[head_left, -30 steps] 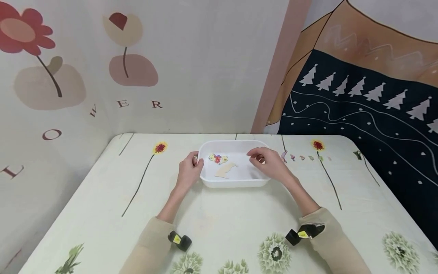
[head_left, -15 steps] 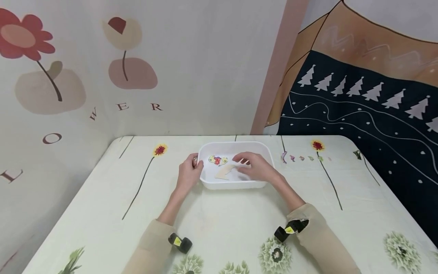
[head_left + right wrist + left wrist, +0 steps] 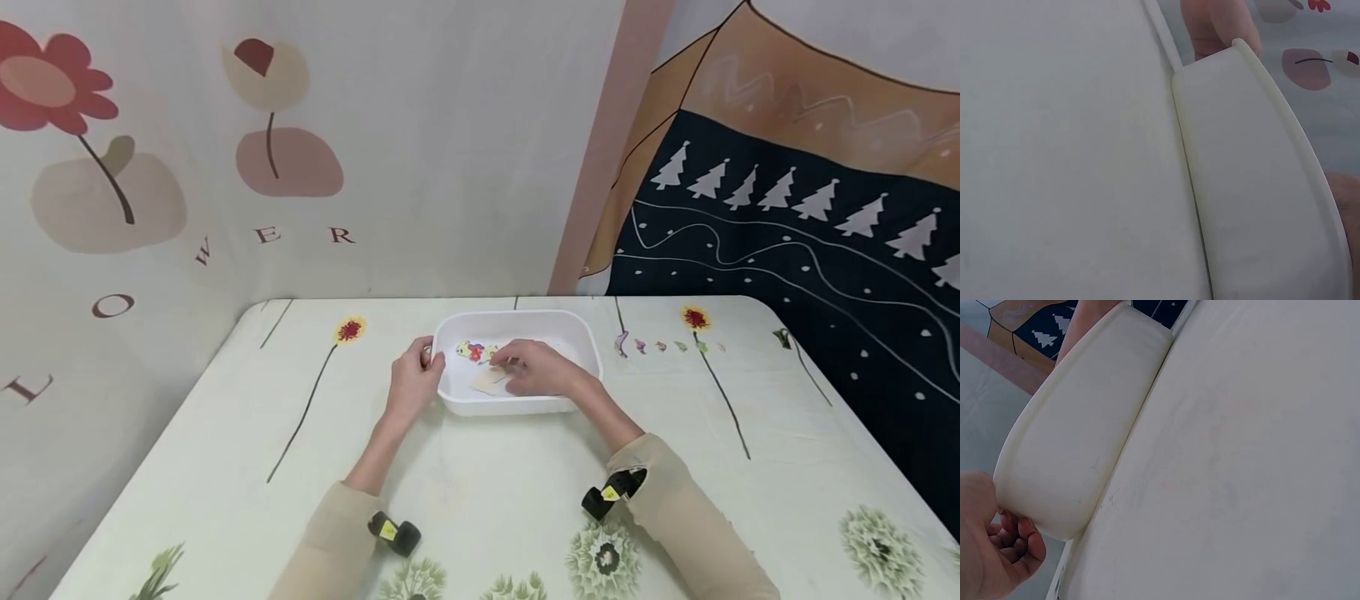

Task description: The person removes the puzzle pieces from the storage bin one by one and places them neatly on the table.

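A white plastic tray stands on the table, its outer wall large in the left wrist view. At its left end my left hand grips the rim, thumb on top and fingers curled beneath. My right hand is inside the tray, over a flat beige cutout. Its index finger and thumb are bent and apart, partly covering the cutout; contact is hard to make out. Just behind lies a small colourful cutout in yellow, red and blue. In the right wrist view the tray wall hides most of the right hand.
A row of several small coloured pieces lies to the right of the tray. The table has a pale flower-printed cover. A printed curtain hangs behind it, and a dark tree-patterned cloth is at the right.
My right hand has moved left from the tray's right end to over the beige cutout. My left hand keeps its grip on the rim, and the tray stays in place.
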Available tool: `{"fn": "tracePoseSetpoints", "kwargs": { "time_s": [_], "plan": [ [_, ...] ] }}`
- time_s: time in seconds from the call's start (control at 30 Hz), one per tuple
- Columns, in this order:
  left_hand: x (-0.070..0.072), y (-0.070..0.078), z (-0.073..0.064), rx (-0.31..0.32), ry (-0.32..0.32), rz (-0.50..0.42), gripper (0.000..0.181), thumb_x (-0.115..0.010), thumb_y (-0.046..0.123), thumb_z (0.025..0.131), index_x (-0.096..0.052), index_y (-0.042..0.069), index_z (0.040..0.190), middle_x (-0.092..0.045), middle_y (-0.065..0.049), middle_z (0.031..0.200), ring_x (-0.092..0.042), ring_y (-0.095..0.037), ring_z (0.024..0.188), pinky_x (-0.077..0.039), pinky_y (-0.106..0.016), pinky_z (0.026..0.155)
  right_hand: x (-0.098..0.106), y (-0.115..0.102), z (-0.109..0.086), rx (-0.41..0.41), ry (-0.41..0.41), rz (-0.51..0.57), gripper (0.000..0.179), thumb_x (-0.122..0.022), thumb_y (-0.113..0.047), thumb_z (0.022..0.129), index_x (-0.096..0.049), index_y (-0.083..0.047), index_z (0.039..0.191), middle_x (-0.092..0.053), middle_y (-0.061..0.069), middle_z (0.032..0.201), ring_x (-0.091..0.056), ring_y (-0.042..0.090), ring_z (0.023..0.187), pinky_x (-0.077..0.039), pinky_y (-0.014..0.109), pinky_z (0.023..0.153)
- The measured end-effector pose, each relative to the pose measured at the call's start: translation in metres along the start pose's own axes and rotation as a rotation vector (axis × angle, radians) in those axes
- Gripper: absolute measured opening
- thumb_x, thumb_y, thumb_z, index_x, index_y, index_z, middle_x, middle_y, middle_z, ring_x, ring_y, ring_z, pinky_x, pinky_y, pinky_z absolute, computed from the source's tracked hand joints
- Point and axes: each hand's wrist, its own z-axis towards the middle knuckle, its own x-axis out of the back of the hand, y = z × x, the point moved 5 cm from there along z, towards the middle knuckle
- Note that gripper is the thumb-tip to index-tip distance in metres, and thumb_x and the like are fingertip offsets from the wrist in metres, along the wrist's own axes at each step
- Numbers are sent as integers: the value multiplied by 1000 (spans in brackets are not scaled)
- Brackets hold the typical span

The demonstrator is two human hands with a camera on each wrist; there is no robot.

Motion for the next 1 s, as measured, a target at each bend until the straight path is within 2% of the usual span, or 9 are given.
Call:
{"fn": "tracePoseSetpoints", "kwargs": {
  "time_s": [0.13,0.3,0.5,0.67,0.83,0.93,1.0],
  "plan": [
    [2,0,-1,-4,0,1,37,-57,10,99,-59,-6,132,-47,-5,80,-44,-18,71,-35,-24,59,-2,2,3,-6,-13,-34,33,-78,-5,86,-70,-7,119,-62,1,95,-55,16,89,-48,30,82],
    [1,0,-1,0,1,2,37,-57,10,99,-59,-6,132,-47,-5,80,-44,-18,71,-35,-24,59,-4,5,3,-41,-47,21,21,-79,-5,86,-69,-6,105,-57,-1,80,-51,13,76,-43,25,73],
    [0,1,0,-4,6,7,37,-57,9,98,-59,-6,132,-46,-5,79,-44,-17,70,-35,-25,59,-2,5,0,-85,-52,38,14,-80,-7,86,-68,-8,94,-59,0,83,-52,14,79,-45,26,75],
    [0,2,0,7,2,14,37,-58,10,99,-59,-5,132,-47,-5,80,-44,-18,71,-35,-26,61,1,1,-2,-28,-23,70,12,-75,-6,89,-67,-9,97,-62,-1,85,-55,14,77,-45,26,70],
    [1,2,0,8,3,14,36,-58,10,99,-59,-5,132,-47,-5,80,-44,-18,72,-36,-26,61,7,-3,-4,30,21,89,13,-72,-6,92,-75,-9,104,-65,-3,82,-53,12,65,-44,25,61],
    [0,1,0,5,4,13,36,-58,9,99,-59,-5,132,-47,-5,80,-44,-18,72,-36,-26,62,11,-1,-4,28,65,124,12,-74,-6,90,-78,-7,102,-68,-2,80,-55,10,65,-45,24,64],
    [0,1,1,5,3,14,36,-58,10,99,-59,-5,132,-47,-5,80,-44,-18,72,-35,-26,61,13,-1,-5,33,90,149,12,-76,-6,89,-79,-6,100,-71,0,84,-58,10,71,-47,24,70]
  ]
}}
